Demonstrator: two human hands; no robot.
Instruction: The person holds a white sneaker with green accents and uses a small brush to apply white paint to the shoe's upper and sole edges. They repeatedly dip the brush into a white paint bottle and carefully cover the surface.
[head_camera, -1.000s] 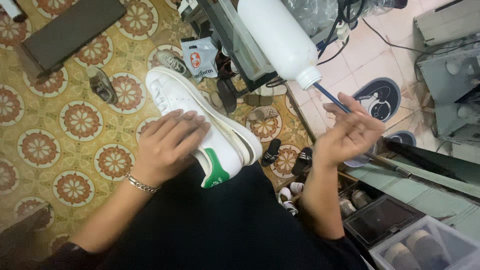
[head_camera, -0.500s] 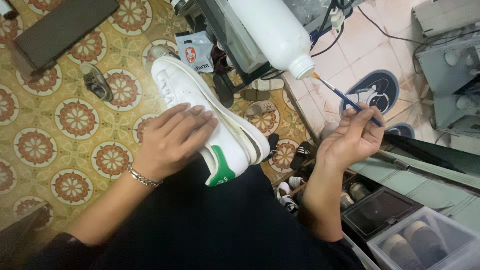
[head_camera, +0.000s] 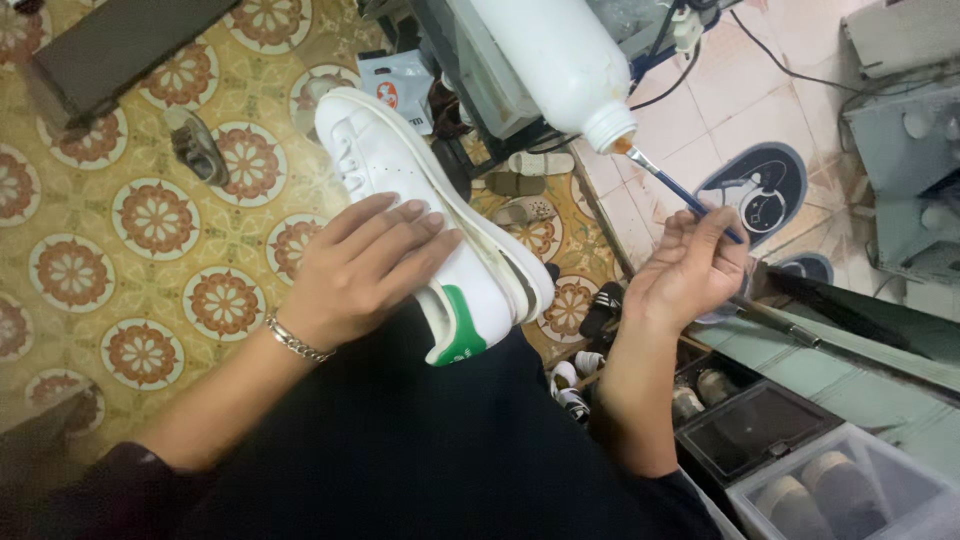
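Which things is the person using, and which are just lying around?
In use:
left hand pressing on the white shoe
right hand holding the brush
white bottle, brush tip at its mouth

Lying about:
clear box
dark tray
sandals
dark board
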